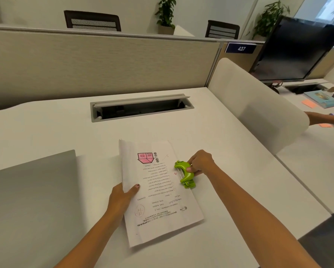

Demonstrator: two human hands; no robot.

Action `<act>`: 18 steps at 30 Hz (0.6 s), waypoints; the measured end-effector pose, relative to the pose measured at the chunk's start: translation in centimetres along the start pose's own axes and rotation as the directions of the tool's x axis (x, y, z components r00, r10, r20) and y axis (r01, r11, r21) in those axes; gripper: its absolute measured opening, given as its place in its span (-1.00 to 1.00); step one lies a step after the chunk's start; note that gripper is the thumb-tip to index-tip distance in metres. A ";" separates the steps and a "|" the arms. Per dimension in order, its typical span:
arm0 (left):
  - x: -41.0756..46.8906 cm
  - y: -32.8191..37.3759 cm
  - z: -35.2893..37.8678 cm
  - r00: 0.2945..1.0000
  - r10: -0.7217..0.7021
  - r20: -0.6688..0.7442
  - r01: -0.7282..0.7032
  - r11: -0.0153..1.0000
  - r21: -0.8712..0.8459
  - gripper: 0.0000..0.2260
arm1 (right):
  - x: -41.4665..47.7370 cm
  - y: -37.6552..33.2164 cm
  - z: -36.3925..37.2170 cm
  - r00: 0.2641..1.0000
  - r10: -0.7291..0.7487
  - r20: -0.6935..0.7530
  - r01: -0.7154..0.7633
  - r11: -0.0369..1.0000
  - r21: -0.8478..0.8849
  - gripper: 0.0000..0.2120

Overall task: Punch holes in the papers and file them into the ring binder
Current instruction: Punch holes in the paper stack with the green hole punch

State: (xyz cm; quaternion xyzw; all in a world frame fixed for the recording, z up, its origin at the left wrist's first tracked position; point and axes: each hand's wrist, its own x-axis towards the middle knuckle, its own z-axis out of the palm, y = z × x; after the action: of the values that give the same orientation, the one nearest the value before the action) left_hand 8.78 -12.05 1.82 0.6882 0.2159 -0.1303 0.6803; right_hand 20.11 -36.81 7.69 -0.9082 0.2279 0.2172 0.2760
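Note:
A thin stack of printed papers with a pink drawing lies on the white desk, text upside down to me. My left hand pinches the stack's left edge, thumb on top. A green hole punch sits over the papers' right edge. My right hand grips the punch from the right side, fingers curled round it. A closed grey ring binder lies flat to the left of the papers.
An open cable tray is set into the desk behind the papers. A beige partition backs the desk. A low white divider stands at right; beyond it are a monitor, books, sticky notes and another person's hand.

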 end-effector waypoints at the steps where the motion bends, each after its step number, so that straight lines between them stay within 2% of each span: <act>1: 0.0 -0.1 0.0 1.000 0.004 -0.006 -0.004 1.000 0.004 -0.72 | -0.1 0.0 -0.2 1.000 0.004 0.008 -0.004 1.000 0.012 -0.59; 6: -0.2 -0.2 0.1 0.999 0.020 -0.025 -0.019 1.000 0.019 -0.73 | -1.0 -0.3 -0.9 0.993 0.002 0.118 -0.013 0.995 0.096 -0.71; 10: -0.2 -0.2 0.2 0.999 0.020 -0.045 -0.019 1.000 0.020 -0.76 | -0.3 -0.2 -0.1 0.989 0.022 0.144 -0.029 0.999 0.045 -0.59; 14: -0.2 -0.2 0.3 0.998 0.021 -0.061 -0.020 1.000 0.008 -0.80 | -1.0 -0.6 0.0 0.988 -0.010 0.151 0.000 0.998 0.063 -0.62; 16: -0.2 -0.1 0.4 0.997 0.024 -0.067 -0.023 1.000 0.008 -0.80 | -1.0 -0.5 0.4 0.992 -0.037 0.124 0.026 0.996 0.091 -0.63; 18: -0.1 0.1 0.6 0.996 0.030 -0.082 -0.029 0.999 0.014 -0.79 | -0.8 -0.4 1.0 0.996 -0.027 0.081 0.023 0.999 0.048 -0.61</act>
State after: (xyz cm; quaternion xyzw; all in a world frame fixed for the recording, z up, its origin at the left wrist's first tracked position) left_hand 8.74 -12.62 1.91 0.7003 0.2325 -0.0933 0.6684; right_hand 19.42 -35.67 7.57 -0.8945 0.2099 0.2453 0.3092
